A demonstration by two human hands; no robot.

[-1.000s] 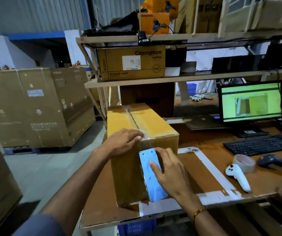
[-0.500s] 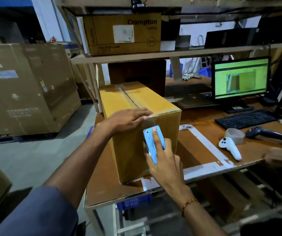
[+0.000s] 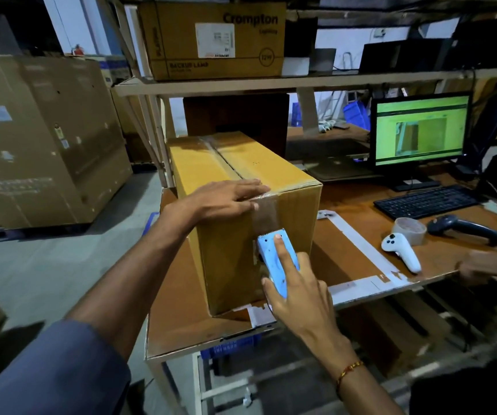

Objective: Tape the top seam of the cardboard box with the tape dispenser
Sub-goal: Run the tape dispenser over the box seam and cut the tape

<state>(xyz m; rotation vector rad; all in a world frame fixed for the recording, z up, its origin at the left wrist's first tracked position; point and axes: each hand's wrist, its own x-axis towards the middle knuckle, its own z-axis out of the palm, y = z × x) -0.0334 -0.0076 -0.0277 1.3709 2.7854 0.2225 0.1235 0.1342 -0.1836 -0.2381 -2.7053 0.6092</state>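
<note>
A tall cardboard box (image 3: 217,163) stands on the brown worktable (image 3: 358,223). Clear tape runs along its top seam (image 3: 221,158) and folds down over the near face. My left hand (image 3: 229,194) lies flat on the near top edge, fingers spread over the tape. My right hand (image 3: 296,290) holds the light blue tape dispenser (image 3: 274,253) against the near face, forefinger stretched along its back, toothed blade pointing up. A strip of tape (image 3: 266,215) spans from the top edge down to the blade.
On the table to the right lie a roll of clear tape (image 3: 410,230), a white controller (image 3: 401,250), a barcode scanner (image 3: 463,227) and a keyboard (image 3: 424,202), with a monitor (image 3: 421,130) behind. Another person's hand (image 3: 487,268) rests at the right edge. A shelf (image 3: 271,82) hangs overhead.
The dispenser in my right hand has stayed on the near face below the edge. My left hand has flattened and spread over the tape at the top edge. The camera has tilted down.
</note>
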